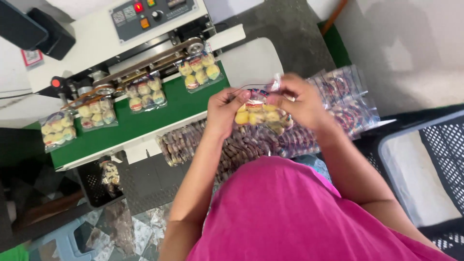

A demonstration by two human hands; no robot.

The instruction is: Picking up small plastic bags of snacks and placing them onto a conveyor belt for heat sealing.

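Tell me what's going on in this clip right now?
A person in a pink top holds a clear packet of small yellow sweets between the left hand and right hand, pinching its open top. In front of them a sealing machine runs a green conveyor belt carrying four filled packets toward the left. A heap of more packets lies behind the hands, and a black crate stands to the right.

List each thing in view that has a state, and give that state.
left hand: pinching the held bag's top edge
right hand: gripping the same bag's top
held bag of candies: filled, raised above the pile
four filled bags: lying flat in a row on the belt, tops under the sealer
green belt: loaded with bags
pile of bags: heaped in front of the person
black crate: holds no bags
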